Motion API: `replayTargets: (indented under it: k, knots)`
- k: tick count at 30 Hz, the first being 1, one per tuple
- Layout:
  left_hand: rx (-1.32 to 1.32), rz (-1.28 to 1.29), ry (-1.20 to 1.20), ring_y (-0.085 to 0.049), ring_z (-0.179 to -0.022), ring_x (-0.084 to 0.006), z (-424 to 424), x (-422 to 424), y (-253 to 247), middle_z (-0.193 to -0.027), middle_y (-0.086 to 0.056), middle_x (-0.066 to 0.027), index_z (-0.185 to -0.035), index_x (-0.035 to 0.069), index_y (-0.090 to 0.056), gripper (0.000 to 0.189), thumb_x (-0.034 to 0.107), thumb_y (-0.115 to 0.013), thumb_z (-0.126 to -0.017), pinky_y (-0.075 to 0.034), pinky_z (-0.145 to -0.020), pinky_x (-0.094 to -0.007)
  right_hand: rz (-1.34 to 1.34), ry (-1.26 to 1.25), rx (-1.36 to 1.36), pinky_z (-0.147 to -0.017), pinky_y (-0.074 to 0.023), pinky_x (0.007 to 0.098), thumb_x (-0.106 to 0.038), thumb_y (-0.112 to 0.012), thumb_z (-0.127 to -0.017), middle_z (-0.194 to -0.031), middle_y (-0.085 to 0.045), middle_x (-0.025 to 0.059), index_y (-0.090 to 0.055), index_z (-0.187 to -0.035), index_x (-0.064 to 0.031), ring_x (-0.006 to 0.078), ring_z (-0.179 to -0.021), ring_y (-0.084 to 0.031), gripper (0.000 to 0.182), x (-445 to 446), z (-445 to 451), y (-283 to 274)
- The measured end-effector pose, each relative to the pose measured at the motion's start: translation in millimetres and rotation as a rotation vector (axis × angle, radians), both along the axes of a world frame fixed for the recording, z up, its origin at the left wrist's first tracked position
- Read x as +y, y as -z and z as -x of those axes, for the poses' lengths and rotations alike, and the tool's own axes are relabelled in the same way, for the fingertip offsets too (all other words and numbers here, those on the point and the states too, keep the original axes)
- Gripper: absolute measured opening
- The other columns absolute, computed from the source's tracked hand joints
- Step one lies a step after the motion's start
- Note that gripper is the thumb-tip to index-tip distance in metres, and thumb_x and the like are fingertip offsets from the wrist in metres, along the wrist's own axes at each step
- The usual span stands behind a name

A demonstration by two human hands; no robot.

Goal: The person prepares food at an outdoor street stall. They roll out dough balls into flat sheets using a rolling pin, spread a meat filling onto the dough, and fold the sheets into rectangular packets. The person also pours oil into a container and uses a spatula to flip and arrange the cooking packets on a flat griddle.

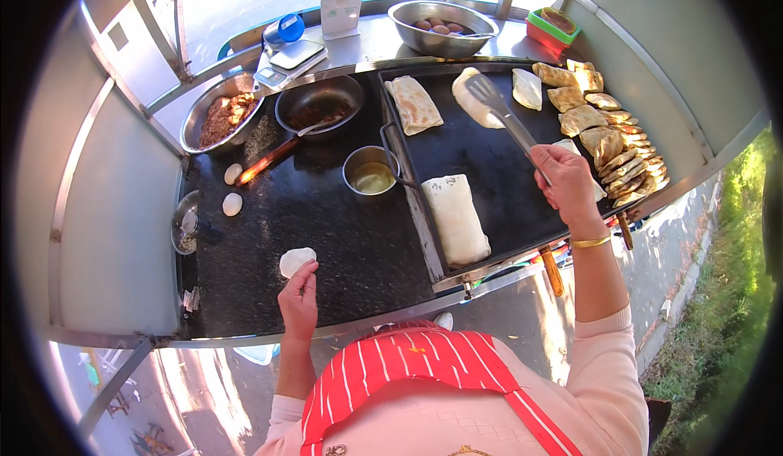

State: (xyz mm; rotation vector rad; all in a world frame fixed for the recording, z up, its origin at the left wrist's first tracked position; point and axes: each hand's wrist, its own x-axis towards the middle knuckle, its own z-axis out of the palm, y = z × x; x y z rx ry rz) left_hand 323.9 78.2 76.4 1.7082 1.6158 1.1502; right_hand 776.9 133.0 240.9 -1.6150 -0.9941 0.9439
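My left hand (300, 303) touches a small flattened round of dough (298, 262) on the black worktop, fingertips at its lower right edge; whether they pinch it is unclear. My right hand (566, 180) grips the handle of metal tongs (495, 101), whose slotted head lies over an oval flatbread (474, 104) on the black griddle (514, 187). A browned folded flatbread (414, 105) lies at the griddle's back left, a long pale filled one (456, 220) at its front left. A small white one (526, 89) is behind the tongs. Partly behind my right hand lies more pale bread.
Browned flatbreads (612, 144) are stacked along the right edge. Leftward stand a steel cup of oil (371, 177), a pan (319, 107), a bowl of filling (223, 116) and two dough balls (232, 204). The back shelf holds a scale (290, 64) and a bowl of eggs (443, 28).
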Motion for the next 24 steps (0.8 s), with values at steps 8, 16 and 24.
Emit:
replayTargets:
  k: [8, 16, 24]
  knots:
    - [0.011, -0.010, 0.034, -0.068, -0.114, -0.0245, 3, 2, -1, -0.118, -0.073, -0.0155, -0.114, 0.001, -0.071, 0.020, 0.003, -0.061, -0.098, -0.049, -0.100, -0.0324, -0.007, -0.069, -0.069, -0.051, -0.0351, 0.0228, -0.034, -0.069, -0.097, -0.065, -0.055, -0.0035, -0.071, -0.101, 0.0003, 0.0048, -0.058, -0.047, 0.034, 11, 34, 37]
    - [0.040, 0.019, 0.038, -0.070, -0.105, -0.0242, -14, 24, -15, -0.110, -0.074, -0.0152, -0.115, 0.002, -0.072, 0.021, 0.006, -0.063, -0.096, -0.051, -0.093, -0.0318, 0.178, 0.086, -0.030, -0.039, -0.0285, 0.0212, -0.044, -0.066, -0.097, -0.062, -0.053, -0.0039, -0.069, -0.097, -0.0048, 0.0041, -0.044, -0.040, 0.039, -22, -26, 41]
    - [0.368, -0.419, 0.398, -0.064, -0.111, -0.0258, -153, 123, -76, -0.114, -0.072, -0.0068, -0.112, 0.011, -0.071, 0.023, 0.013, -0.069, -0.089, -0.045, -0.095, -0.0389, 0.163, 0.049, -0.529, -0.067, -0.0501, 0.0387, -0.042, -0.066, -0.093, -0.076, -0.068, 0.0130, -0.073, -0.093, -0.0005, 0.0260, -0.068, -0.065, 0.042, 10, -59, 97]
